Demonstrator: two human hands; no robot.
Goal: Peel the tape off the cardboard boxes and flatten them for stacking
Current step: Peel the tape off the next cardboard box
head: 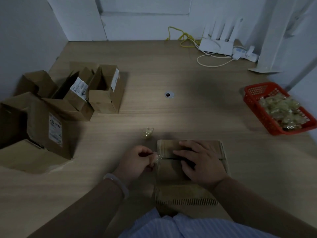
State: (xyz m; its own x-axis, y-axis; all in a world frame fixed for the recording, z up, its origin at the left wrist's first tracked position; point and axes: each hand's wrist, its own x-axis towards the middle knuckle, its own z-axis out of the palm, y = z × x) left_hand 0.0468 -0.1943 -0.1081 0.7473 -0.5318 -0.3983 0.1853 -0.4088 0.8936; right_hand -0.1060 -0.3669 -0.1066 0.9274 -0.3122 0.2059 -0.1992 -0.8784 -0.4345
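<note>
Head view, our right hand [199, 162] spread flat on the near cardboard box [190, 170], left hand [137, 160] pinching clear tape [158, 157] at its left edge, desk [171, 114] beneath.

Counter [188, 107] with red basket [253, 107] at right; white router [216, 46], yellow cable [184, 36] at rear.

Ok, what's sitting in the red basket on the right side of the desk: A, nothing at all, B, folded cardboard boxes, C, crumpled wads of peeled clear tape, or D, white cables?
C: the red basket holds a heap of crumpled, yellowish clear tape wads, no cardboard or cables.
</note>
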